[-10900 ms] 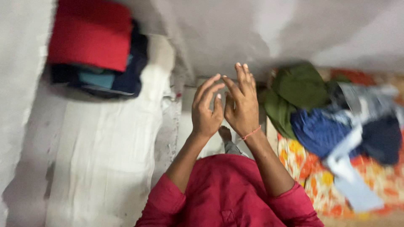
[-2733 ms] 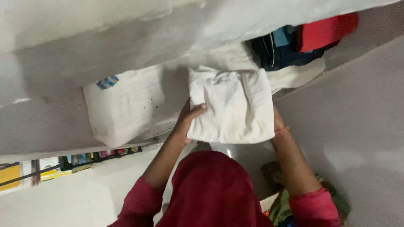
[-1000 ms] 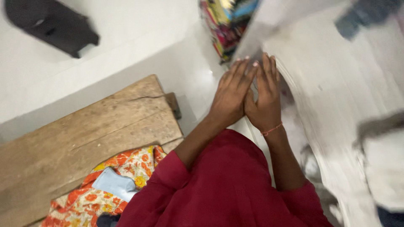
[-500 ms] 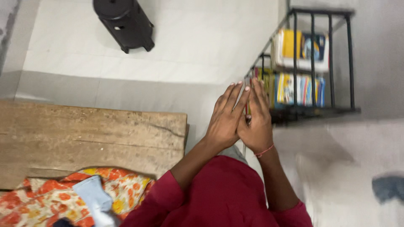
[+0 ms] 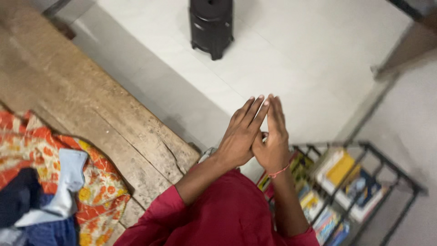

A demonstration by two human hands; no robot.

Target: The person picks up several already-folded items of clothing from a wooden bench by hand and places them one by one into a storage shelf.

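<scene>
My left hand (image 5: 239, 134) and my right hand (image 5: 273, 136) are raised in front of my chest, palms pressed together, fingers straight and pointing away from me. Neither hand holds anything. A thin red thread circles my right wrist (image 5: 278, 171). Both arms come out of red sleeves (image 5: 218, 218). The hands hover above the pale tiled floor (image 5: 291, 59), between a wooden bench and a book rack.
A worn wooden bench (image 5: 95, 118) runs along the left, with an orange flowered cloth (image 5: 98, 196) and blue clothes (image 5: 41, 205) piled on it. A black metal rack (image 5: 359, 187) with colourful books stands at the lower right. A black stool (image 5: 211, 25) stands at the top.
The view has swung round: the bench now lies on the left, the rack at the lower right, the stool at top centre. My hands stay pressed together; the folded white cloth is out of view.
</scene>
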